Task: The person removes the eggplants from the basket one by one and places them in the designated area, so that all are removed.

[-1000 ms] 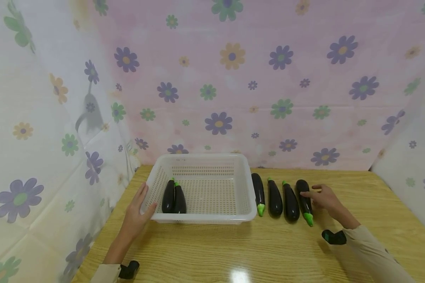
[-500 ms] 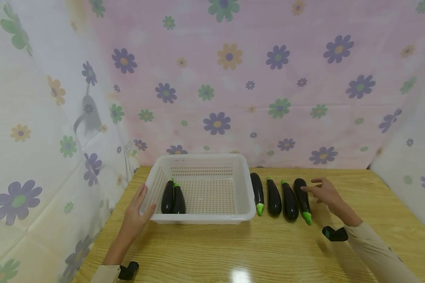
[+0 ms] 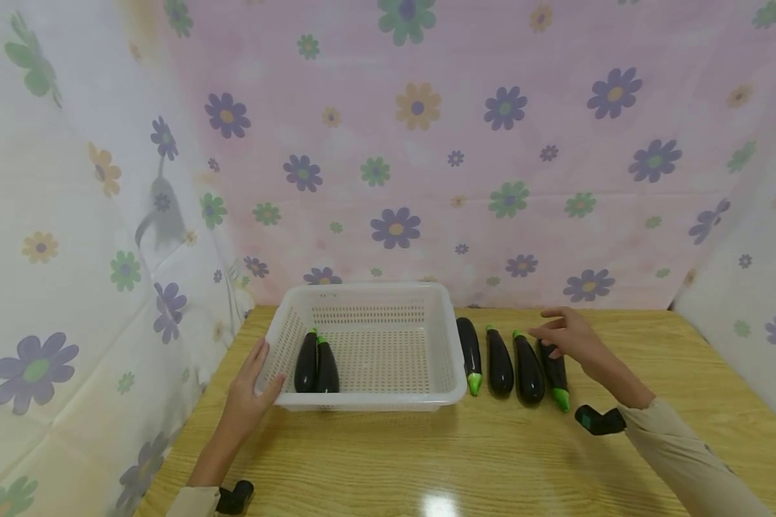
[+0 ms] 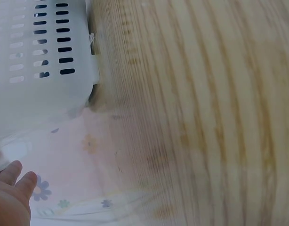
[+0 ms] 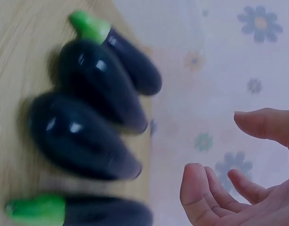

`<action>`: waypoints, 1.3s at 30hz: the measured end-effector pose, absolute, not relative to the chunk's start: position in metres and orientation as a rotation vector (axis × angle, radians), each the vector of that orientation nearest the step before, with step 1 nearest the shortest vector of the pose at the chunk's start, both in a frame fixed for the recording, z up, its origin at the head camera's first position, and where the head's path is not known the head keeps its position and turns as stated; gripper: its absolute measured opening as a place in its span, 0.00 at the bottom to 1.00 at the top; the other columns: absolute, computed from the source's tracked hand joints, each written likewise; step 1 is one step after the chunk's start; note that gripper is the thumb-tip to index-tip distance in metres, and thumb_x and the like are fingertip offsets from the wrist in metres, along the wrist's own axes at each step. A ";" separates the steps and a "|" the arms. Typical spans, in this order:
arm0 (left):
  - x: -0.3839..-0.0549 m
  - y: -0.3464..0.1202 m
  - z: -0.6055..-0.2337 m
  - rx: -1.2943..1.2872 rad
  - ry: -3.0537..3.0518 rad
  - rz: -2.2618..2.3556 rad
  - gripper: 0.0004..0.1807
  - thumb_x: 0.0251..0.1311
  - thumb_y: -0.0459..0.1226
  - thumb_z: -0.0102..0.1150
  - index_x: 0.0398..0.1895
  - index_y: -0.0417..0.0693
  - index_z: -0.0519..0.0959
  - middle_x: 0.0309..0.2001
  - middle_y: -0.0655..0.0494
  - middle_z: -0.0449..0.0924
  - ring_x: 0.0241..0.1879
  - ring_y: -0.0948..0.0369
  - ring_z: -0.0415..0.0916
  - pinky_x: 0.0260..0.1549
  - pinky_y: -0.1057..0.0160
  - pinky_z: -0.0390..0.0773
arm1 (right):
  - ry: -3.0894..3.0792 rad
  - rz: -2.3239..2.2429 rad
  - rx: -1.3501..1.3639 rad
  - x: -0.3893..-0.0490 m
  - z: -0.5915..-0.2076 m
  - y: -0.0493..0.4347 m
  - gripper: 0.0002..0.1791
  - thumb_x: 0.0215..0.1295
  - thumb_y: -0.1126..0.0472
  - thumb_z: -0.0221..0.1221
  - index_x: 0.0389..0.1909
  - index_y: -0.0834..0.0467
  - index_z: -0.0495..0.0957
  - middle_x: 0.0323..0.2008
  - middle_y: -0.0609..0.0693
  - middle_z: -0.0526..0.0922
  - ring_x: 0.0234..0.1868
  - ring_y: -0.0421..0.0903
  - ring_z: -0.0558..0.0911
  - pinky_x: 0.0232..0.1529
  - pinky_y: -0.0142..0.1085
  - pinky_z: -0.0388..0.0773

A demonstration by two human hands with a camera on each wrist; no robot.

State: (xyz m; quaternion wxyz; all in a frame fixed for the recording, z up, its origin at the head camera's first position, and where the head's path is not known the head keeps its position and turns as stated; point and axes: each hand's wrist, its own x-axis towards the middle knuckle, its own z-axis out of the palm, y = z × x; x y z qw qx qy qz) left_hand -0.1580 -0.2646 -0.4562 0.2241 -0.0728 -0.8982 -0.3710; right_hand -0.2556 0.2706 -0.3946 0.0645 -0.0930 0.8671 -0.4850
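A white plastic basket (image 3: 362,398) stands on the wooden table, two dark eggplants (image 3: 317,365) lying side by side at its left end. My left hand (image 3: 248,391) holds the basket's front left corner, thumb at the front rim and fingers along the left side. To the basket's right, several more eggplants (image 3: 501,366) lie in a row. Over the far ends of the two rightmost, my right hand (image 3: 575,341) hovers with thumb and fingers apart and nothing between them. It partly hides the rightmost eggplant (image 3: 556,380), whose green stem end points toward me.
The wooden table (image 3: 388,459) reaches back to a pink flowered cloth wall (image 3: 459,179). White flowered cloth (image 3: 58,323) hangs along the left side, and more covers the right. Each wrist wears a small black camera (image 3: 600,420).
My right hand has lifted off the rightmost eggplant and moved left and away from me over the row. The left hand stays at the basket's corner.
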 end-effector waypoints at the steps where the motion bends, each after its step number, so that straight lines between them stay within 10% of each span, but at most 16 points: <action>1: -0.158 -0.264 -0.456 -0.199 -2.483 -1.025 0.38 0.56 0.44 0.54 0.66 0.43 0.51 0.68 0.56 0.44 0.63 0.48 0.47 0.54 0.44 0.58 | 2.616 -1.459 -0.292 -0.255 -0.392 0.267 0.43 0.56 0.42 0.53 0.63 0.66 0.50 0.53 0.67 0.63 0.42 0.58 0.73 0.34 0.46 0.76; 39: -0.160 -0.265 -0.462 -0.188 -2.432 -0.981 0.36 0.54 0.42 0.57 0.65 0.43 0.56 0.66 0.55 0.49 0.63 0.49 0.50 0.54 0.45 0.57 | 2.385 -1.481 -0.611 -0.248 -0.353 0.152 0.29 0.57 0.52 0.57 0.55 0.60 0.60 0.42 0.60 0.72 0.36 0.55 0.76 0.29 0.43 0.77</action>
